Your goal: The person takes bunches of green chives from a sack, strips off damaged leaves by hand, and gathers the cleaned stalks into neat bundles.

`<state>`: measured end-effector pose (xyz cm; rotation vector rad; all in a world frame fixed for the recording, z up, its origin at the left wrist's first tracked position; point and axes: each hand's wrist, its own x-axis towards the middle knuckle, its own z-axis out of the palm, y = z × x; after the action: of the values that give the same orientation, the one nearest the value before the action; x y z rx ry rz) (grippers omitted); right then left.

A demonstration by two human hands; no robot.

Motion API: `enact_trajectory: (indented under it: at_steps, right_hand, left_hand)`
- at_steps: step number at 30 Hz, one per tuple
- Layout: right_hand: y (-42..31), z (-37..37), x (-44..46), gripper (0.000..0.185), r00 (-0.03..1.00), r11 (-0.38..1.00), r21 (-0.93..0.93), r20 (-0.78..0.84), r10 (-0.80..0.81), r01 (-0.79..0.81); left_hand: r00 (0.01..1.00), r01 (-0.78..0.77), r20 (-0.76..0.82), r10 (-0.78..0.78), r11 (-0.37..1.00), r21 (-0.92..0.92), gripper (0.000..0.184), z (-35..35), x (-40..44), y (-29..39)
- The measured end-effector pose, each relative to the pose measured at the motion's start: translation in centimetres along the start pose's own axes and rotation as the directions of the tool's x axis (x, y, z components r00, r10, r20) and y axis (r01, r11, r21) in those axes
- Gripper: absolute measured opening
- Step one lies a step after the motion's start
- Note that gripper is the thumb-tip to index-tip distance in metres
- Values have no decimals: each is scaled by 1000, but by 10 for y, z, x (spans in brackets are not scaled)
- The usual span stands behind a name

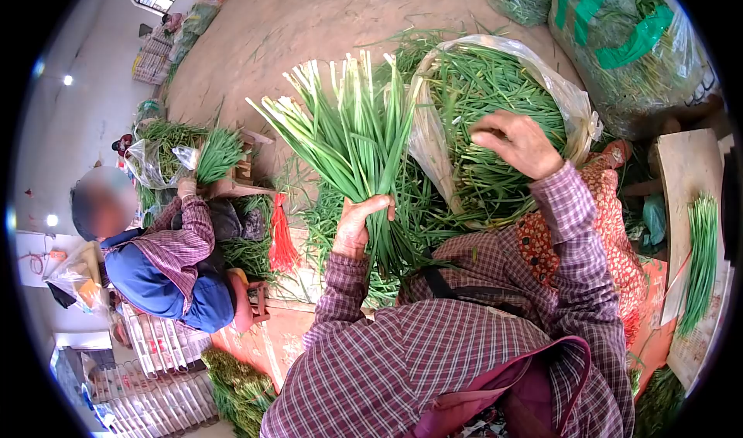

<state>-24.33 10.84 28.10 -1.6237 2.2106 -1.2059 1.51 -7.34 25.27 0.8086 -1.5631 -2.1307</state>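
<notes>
My left hand (362, 221) is wrapped round a bunch of long green stalks (368, 140), whose pale white ends fan out at the top. The leafy ends hang below the fist. To the right, my right hand (517, 140) is raised over an open plastic bag (580, 101) full of loose green stalks (495, 82). Its fingers are curled and partly blurred, and whether anything is between them cannot be made out.
At the left a seated co-worker (166, 260) holds another green bunch (220, 155). Red strings (283, 237) hang between us. A tied bundle (700, 260) lies on a board (685, 167) at the right. Full plastic sacks (627, 51) stand at the upper right.
</notes>
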Motion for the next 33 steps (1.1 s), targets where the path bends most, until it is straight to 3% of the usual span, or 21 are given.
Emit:
enact_trajectory:
  at_steps: [2, 4, 8, 11, 13, 16, 19, 21, 23, 24, 28, 33]
  right_hand:
    - [-16, 6, 11, 37, 998, 997, 63, -48, 41, -38]
    - [-26, 7, 24, 43, 960, 898, 370, -54, 276, -238]
    - [-36, 25, 43, 46, 971, 892, 440, -148, 186, -103]
    - [-47, 28, 42, 41, 962, 834, 515, -62, 266, -197]
    - [-51, 25, 40, 32, 953, 827, 514, -59, 298, -227]
    - [-45, 21, 40, 22, 940, 955, 291, -311, 142, -48]
    - [-36, 5, 41, 21, 881, 942, 323, -415, 227, -91]
    - [-25, 4, 39, 20, 889, 946, 273, -368, 272, -177]
    - [-24, 11, 37, 24, 905, 827, 551, -286, 316, -115]
    - [-24, 13, 36, 32, 931, 784, 603, -184, 314, -146]
    - [-40, 10, 44, 43, 956, 741, 646, -55, 288, -186]
    - [-52, 7, 55, 44, 966, 699, 695, -24, 258, -170]
  left_hand:
    - [1000, -6, 5, 6, 1000, -5, 38, -1, -2, -2]
    - [1000, -8, 19, 9, 1000, -7, 38, 0, -2, -5]
    - [998, 15, 64, -15, 1000, -8, 39, 3, -3, -5]
    - [997, 4, 73, -5, 1000, 18, 39, 4, -5, -8]
    - [998, 3, 68, -5, 1000, 27, 37, 3, -7, -10]
    - [991, 21, 129, -19, 1000, -15, 36, -5, -6, -13]
    - [988, 22, 152, -14, 998, -54, 38, -13, -6, -19]
    - [989, 35, 144, -25, 997, -72, 42, -16, -8, -22]
    - [990, 86, 126, -69, 987, -135, 46, -13, -11, -20]
    - [987, 79, 149, -59, 988, -136, 49, -14, -9, -21]
    - [989, 67, 136, -61, 997, -41, 52, -14, -9, -19]
    - [982, 70, 176, -62, 997, -38, 53, -15, -10, -19]
